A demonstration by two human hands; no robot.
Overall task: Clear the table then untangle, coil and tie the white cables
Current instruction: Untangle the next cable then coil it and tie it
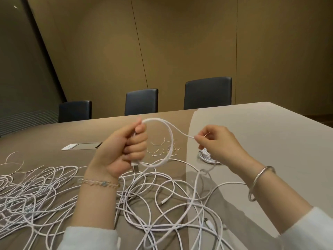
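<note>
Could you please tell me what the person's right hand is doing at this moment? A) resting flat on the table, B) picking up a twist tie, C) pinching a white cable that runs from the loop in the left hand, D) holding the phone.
C: the right hand pinches the white cable at its fingertips, and that cable runs from the loop in the left hand.

tangled white cables (153, 204) crowd near table (270, 134), far side open beyond phone (82, 146)

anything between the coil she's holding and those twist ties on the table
Nothing visible does. The left hand grips the coil in the air, and the twist ties lie on bare table right behind it; the tangled cables lie nearer the person.
</note>
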